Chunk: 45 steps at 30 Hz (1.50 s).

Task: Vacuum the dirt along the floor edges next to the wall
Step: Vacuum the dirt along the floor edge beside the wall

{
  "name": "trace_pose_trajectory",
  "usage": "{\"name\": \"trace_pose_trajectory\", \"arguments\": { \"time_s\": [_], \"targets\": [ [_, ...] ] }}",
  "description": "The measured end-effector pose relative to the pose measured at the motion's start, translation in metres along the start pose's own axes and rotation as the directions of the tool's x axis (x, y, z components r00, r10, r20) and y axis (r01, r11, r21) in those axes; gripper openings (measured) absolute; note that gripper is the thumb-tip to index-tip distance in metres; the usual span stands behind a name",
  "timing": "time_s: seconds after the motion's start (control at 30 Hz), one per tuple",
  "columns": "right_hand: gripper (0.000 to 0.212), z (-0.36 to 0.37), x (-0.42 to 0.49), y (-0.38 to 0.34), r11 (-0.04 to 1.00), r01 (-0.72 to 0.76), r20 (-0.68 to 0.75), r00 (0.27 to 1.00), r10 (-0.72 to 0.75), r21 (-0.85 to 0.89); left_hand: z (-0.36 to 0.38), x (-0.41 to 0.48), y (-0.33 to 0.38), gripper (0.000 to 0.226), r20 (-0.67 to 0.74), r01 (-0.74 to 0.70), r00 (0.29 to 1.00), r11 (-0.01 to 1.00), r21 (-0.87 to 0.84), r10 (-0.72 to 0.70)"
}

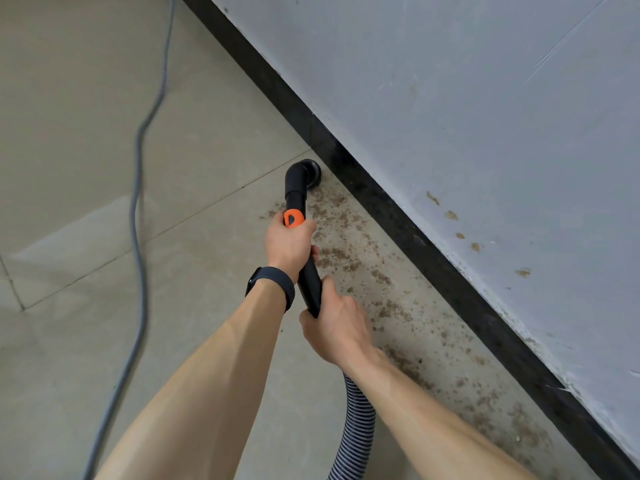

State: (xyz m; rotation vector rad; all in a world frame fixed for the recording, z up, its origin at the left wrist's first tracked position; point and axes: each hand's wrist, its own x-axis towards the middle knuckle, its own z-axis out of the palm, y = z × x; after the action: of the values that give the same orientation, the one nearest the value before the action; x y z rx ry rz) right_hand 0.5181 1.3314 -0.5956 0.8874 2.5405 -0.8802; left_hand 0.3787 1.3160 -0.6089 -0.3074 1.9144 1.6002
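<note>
The ribbed hose [356,427] rises to the right hand [337,329], whose fingers curl round the smooth black wand [310,282]. The left hand [289,245] grips it at the orange collar. The round nozzle [306,168] sits on the tiled floor [86,133] against the black skirting [450,271]. Most work seems left: gritty brown dirt [391,306] lines the floor's wall edge on the near side of the nozzle.

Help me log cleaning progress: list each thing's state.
left hand: grips the wand near its orange collar.
right hand: grips the wand's lower end.
nozzle: down at the baseboard.
dirt: scattered along the baseboard, not vacuumed.
grey cable: lying slack on floor.
</note>
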Motion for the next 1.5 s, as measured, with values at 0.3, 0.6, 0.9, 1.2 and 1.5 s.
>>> {"name": "trace_pose_trajectory", "arguments": {
  "time_s": [0.3, 0.6, 0.9, 1.2, 1.5],
  "targets": [
    [0.023, -0.014, 0.004, 0.007, 0.999, -0.054, 0.007, 0.999, 0.054, -0.002, 0.018, 0.006, 0.0, 0.018, 0.034, -0.031, 0.999, 0.999, 0.016, 0.03],
    [0.022, -0.017, 0.009, 0.009, 0.992, -0.084, 0.045, 0.996, 0.08, 0.099, 0.021, 0.005, 0.007, 0.02, 0.009, -0.029, 1.0, 0.996, 0.082, 0.029],
    [0.024, 0.026, -0.019, -0.051, 0.998, 0.044, 0.128, 0.99, -0.05, 0.045, -0.075, -0.009, -0.007, 0.019, -0.129, 0.007, 0.992, 0.998, 0.055, 0.0],
    [0.027, 0.06, -0.068, -0.075, 0.994, 0.104, 0.179, 0.979, -0.095, -0.041, -0.133, -0.044, -0.037, 0.013, -0.198, 0.066, 0.977, 0.997, -0.037, -0.072],
    [0.026, 0.045, -0.088, -0.062, 0.995, 0.056, 0.155, 0.987, -0.043, -0.079, -0.116, -0.061, -0.042, 0.011, -0.142, 0.092, 0.984, 0.989, -0.113, -0.108]
  ]
}}
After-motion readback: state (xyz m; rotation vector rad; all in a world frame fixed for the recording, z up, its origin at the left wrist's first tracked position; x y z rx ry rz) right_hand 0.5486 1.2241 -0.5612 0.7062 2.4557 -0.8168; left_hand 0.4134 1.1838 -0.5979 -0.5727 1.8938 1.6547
